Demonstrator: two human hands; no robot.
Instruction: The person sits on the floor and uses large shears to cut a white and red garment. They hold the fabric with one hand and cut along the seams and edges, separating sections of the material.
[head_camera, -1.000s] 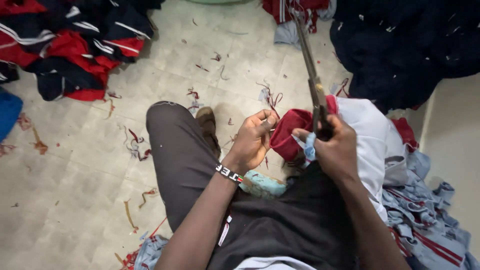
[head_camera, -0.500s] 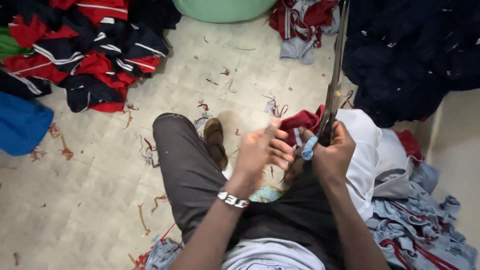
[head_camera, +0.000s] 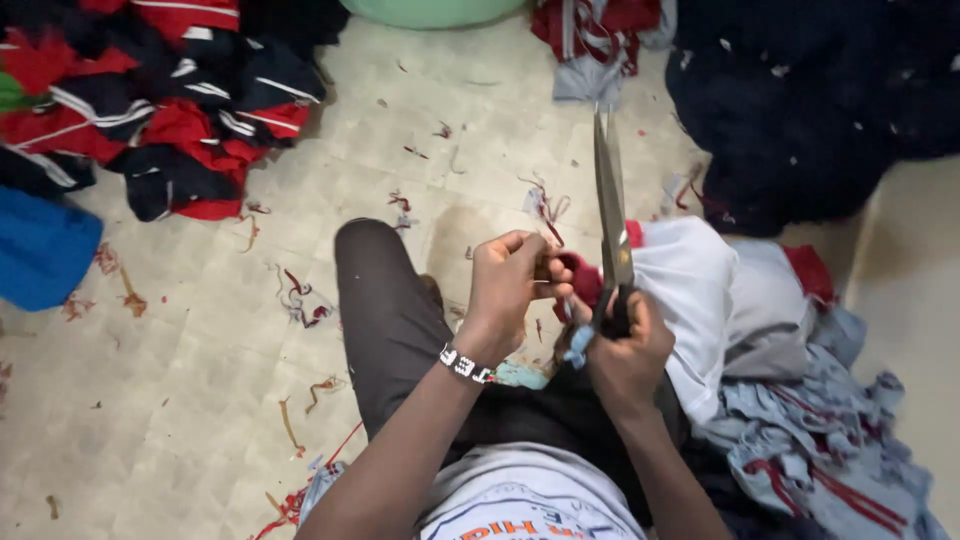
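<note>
Raised since before, scissors (head_camera: 610, 215) point up in the right hand (head_camera: 625, 345); left hand (head_camera: 510, 285) fingers pinch red fabric (head_camera: 583, 280).

Scissors (head_camera: 610, 215) handles hidden in right hand (head_camera: 625, 345); blue cloth pile (head_camera: 40, 250) cut off at left edge.

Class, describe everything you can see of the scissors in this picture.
The scissors are large, with long grey metal blades that look closed and point up, away from the person. Their dark handles sit inside the right hand, which grips them upright over the lap. The blades rise past a red cloth pinched by the left hand; whether they touch it is unclear.
</note>
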